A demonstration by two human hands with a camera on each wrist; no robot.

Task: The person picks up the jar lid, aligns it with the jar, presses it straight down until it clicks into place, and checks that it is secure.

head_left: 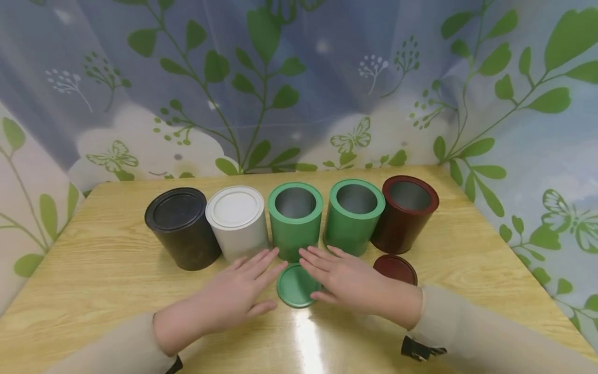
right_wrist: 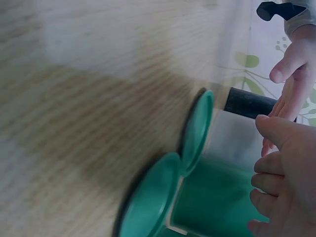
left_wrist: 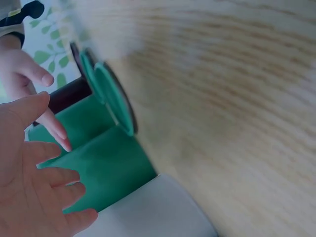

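My left hand is held over the table in front of the white can, fingers straight and holding nothing. The right hand, likewise with fingers extended and nothing held, hovers before the right green can. Between the hands lies a green lid, in front of the middle green can. A second green lid appears in the right wrist view; in the head view the right hand hides it. Both green cans stand with their tops uncovered. The white can wears its lid.
At the left end of the row stands a black can with its lid on. A dark red can, uncovered, ends the row at right, its dark red lid lying in front. Behind the wooden table hangs a leaf-patterned curtain.
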